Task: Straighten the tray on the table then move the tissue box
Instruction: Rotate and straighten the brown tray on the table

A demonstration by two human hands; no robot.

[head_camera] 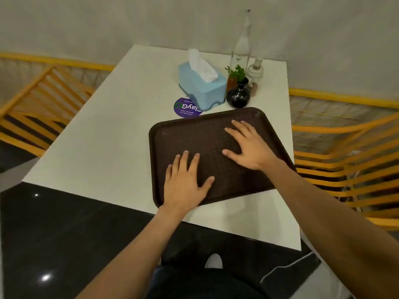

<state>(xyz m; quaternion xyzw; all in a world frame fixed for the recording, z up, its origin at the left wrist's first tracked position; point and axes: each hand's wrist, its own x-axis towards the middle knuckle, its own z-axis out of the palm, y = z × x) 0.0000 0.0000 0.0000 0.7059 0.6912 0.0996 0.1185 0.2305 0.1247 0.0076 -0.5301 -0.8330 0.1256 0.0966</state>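
Two steps in the task; neither reads as finished. Brown tray point(183, 134) lies on the white surface point(103, 134), skewed: its edges run at an angle to the surface's near edge, and its right near corner sits at or just over the right edge, hidden under the forearm, so overhang cannot be confirmed. Left hand point(185, 182) rests flat, palm down, fingers spread, on the tray's near-left part; right hand point(250, 145) likewise flat and spread on the right-centre part. Neither grip is closed on anything; both press on the tray top rather than holding its rim. Judgement: straightening is under way, a rotate-and-slide by palm friction, not complete. Blue tissue box point(203, 87) stands at the far side, a tissue sticking up from it, just beyond the tray's far edge, partly over a purple round sticker point(183, 110), beside a dark vase point(238, 96) and a clear bottle point(241, 48). Box untouched; that move remains.
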